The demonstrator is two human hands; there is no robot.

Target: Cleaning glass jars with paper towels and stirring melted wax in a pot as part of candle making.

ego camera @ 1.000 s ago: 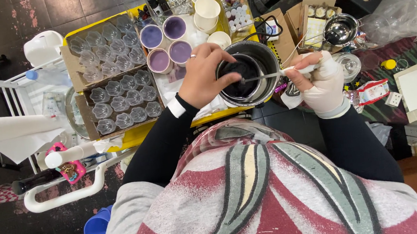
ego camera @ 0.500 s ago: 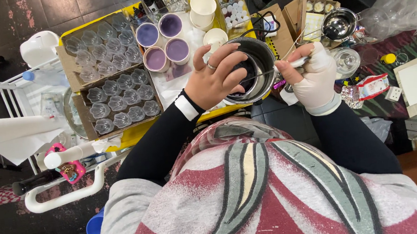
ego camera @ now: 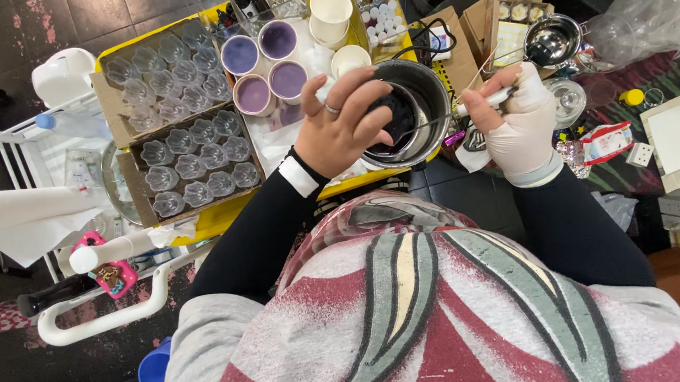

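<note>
Steadying the pot (ego camera: 429, 89) at its near rim, the left hand (ego camera: 339, 127) curls over it, clenched on the edge, while the gloved right hand (ego camera: 519, 123) pinches a thin stirrer (ego camera: 439, 120) dipped into the dark liquid. The pot stands on the yellow surface (ego camera: 222, 215) by purple-filled cups (ego camera: 267, 60). Steel, rigid, probably warm and sloshy; best held by the rim.
</note>
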